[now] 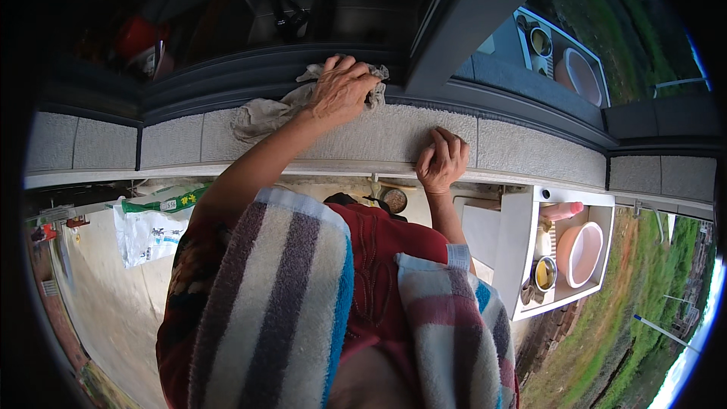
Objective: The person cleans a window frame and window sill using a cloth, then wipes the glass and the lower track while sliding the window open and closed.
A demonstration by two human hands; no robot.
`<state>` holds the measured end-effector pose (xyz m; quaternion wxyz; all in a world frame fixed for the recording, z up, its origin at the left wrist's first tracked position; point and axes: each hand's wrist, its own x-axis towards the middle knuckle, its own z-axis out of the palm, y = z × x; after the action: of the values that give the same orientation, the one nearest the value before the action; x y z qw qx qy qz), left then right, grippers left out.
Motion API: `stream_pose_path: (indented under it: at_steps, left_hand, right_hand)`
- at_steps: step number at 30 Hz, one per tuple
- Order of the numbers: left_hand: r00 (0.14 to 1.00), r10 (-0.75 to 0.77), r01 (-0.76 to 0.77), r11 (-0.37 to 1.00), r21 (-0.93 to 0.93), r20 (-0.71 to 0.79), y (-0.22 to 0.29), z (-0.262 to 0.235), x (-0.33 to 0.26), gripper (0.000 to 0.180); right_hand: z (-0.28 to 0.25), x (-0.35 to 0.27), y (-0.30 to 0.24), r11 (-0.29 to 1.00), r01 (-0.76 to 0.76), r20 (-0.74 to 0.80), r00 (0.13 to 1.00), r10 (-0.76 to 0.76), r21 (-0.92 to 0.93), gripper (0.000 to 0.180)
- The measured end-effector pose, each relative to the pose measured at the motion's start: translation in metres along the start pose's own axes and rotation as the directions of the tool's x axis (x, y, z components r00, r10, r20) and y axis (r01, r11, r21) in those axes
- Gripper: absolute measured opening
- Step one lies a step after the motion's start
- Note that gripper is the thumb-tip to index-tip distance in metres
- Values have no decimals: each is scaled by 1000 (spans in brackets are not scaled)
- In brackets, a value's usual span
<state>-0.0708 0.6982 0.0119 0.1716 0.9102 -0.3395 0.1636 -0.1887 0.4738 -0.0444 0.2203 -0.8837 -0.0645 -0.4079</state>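
A: On the far side of the grey ledge (394, 136), what is seen under the left hand (342, 89)?

B: A crumpled pale cloth (265, 115) is pressed there by the left hand, at the dark window frame (227, 79). The fingers are curled down over the cloth, so that part of it is bunched beneath the palm; the rest is spread out to the left along the ledge.

A: And the right hand (441, 159)?

B: It is laid on the near edge of the ledge, to the right of the cloth and apart from it. The fingers are bent over the edge and gripped on the ledge itself; nothing else is held.

A: What is shown near the body?

B: A striped towel (303, 310) is draped over both shoulders, above a red garment (386, 257). Below the ledge, at the left, a white sack (151, 227) with a green band is seen on the pale ground.

A: And at the right?

B: A white sink unit (522, 250) is seen below the ledge, with a pink basin (583, 254) and a small metal pot (545, 273) in it. The same unit is mirrored in the window glass (560, 53) at the far right. Grass (651, 257) is seen beyond it.
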Motion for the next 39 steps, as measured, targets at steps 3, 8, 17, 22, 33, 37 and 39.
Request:
stream_pose_path:
  at_steps: [3, 8, 17, 22, 33, 37, 39]
  left_hand:
    - [999, 23, -24, 1000, -19, -25, 8, 8, 8, 21]
    - [999, -38, 37, 999, -34, -33, 24, 20, 12, 27]
    - [994, -86, 94, 987, -129, 67, 0, 7, 6, 22]
    - [990, -131, 135, 985, -105, 43, 23, 19, 24, 17]
    - [998, -65, 65, 998, -9, 6, 25, 23, 24, 18]
    - [999, -21, 20, 999, 27, 24, 23, 22, 20, 22]
    - [1000, -2, 2, 999, 51, 7, 15, 19, 13, 21]
  right_hand:
    - [-1, 5, -1, 1000, 13, 11, 1000, -13, -16, 26]
    - [0, 6, -1, 1000, 25, 16, 1000, -25, -1, 26]
    - [2, 4, -2, 1000, 19, 4, 1000, -19, -7, 26]
    - [1, 5, -2, 1000, 26, 5, 1000, -26, -13, 25]
    - [2, 4, -1, 1000, 27, 14, 1000, -27, -13, 27]
    - [2, 6, 0, 999, 20, 20, 1000, -19, -43, 28]
    - [0, 0, 3, 999, 18, 29, 999, -17, -43, 28]
